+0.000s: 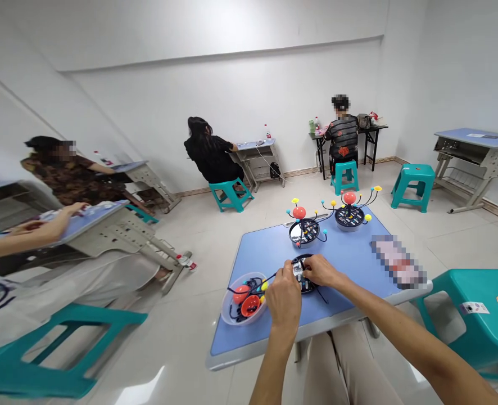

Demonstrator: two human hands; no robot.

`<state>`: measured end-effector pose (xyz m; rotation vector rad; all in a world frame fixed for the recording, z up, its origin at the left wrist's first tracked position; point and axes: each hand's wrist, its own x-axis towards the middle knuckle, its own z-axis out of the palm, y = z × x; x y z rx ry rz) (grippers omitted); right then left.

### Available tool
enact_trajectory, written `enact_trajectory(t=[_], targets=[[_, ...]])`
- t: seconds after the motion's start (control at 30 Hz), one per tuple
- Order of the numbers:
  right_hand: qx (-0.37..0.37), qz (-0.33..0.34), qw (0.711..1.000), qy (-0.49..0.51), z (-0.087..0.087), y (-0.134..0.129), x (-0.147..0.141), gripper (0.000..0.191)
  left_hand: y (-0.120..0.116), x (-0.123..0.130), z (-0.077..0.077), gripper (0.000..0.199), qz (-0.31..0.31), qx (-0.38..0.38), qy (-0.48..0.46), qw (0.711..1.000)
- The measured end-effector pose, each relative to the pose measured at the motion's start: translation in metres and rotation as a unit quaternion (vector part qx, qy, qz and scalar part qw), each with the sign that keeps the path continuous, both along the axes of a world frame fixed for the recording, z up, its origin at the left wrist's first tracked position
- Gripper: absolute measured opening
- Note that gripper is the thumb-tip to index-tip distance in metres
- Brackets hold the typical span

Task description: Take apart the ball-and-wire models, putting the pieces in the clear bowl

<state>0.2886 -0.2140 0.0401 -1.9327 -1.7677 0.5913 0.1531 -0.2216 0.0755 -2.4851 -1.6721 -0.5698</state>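
On blue desk (253,250), left hand (283,293), right hand (322,271) touching black base (307,284).

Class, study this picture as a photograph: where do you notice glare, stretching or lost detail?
Head view: bright glare on the floor, lower left; head view: the teal stool at lower right looks stretched by the wide lens; head view: blocky pixelation masks a flat item on the blue table; head view: left hand and right hand look fairly sharp.

Table (253,256): far-left corner lies open. Tub (229,315) blocks left edge; planet models (304,229) (349,218) block far edge, middle to right corner.
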Motion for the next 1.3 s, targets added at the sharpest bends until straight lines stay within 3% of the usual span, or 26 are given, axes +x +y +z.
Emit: enact_trajectory(t=[0.13, 0.23, 0.33, 0.43, 0.53, 0.7, 0.87, 0.97, 1.03, 1.07, 1.13, 1.2, 1.23, 1.3], targets=[[0.008, 0.003, 1.0, -0.009, 0.011, -0.007, 0.003, 0.016, 0.0, -0.01, -0.004, 0.035, -0.027, 0.036, -0.033, 0.998], [0.048, -0.02, 0.999, -0.003, 0.033, -0.02, 0.01, 0.024, 0.0, -0.018, -0.008, 0.035, -0.056, 0.058, -0.067, 0.995], [0.118, -0.025, 0.989, 0.09, 0.058, -0.04, 0.013, 0.031, -0.004, -0.023, -0.008, 0.034, -0.093, 0.069, -0.104, 0.988], [0.144, 0.033, 0.966, 0.211, 0.074, -0.061, 0.007, 0.03, -0.015, -0.022, -0.003, 0.035, -0.138, 0.066, -0.124, 0.98], [0.143, 0.037, 0.944, 0.296, 0.078, -0.074, -0.003, 0.028, -0.029, -0.016, 0.006, 0.037, -0.161, 0.051, -0.125, 0.978], [0.146, -0.051, 0.91, 0.386, 0.073, -0.081, -0.015, 0.037, -0.039, -0.012, 0.015, 0.038, -0.168, 0.05, -0.142, 0.974], [0.145, -0.092, 0.879, 0.446, 0.077, -0.088, -0.025, 0.037, -0.052, -0.028, 0.005, 0.036, -0.211, 0.091, -0.206, 0.951], [0.136, -0.103, 0.863, 0.476, 0.081, -0.092, -0.031, 0.037, -0.066, -0.043, -0.006, 0.03, -0.174, 0.084, -0.323, 0.926], [0.127, -0.106, 0.855, 0.491, 0.082, -0.095, -0.036, 0.037, -0.073, -0.053, -0.008, 0.036, -0.098, 0.02, -0.445, 0.89], [0.122, -0.108, 0.853, 0.496, 0.082, -0.097, -0.038, 0.038, -0.074, -0.057, -0.007, 0.038, -0.059, -0.031, -0.513, 0.856], [0.107, -0.108, 0.852, 0.501, 0.081, -0.101, -0.042, 0.038, -0.075, -0.063, 0.0, 0.04, -0.016, -0.137, -0.634, 0.761], [0.088, -0.101, 0.856, 0.5, 0.078, -0.105, -0.047, 0.038, -0.072, -0.068, 0.01, 0.047, -0.02, -0.203, -0.714, 0.67], [0.081, -0.097, 0.86, 0.495, 0.077, -0.107, -0.05, 0.037, -0.071, -0.071, 0.015, 0.048, -0.028, -0.218, -0.738, 0.638], [0.084, -0.083, 0.875, 0.47, 0.073, -0.112, -0.055, 0.035, -0.071, -0.075, 0.023, 0.048, -0.03, -0.23, -0.764, 0.602]])
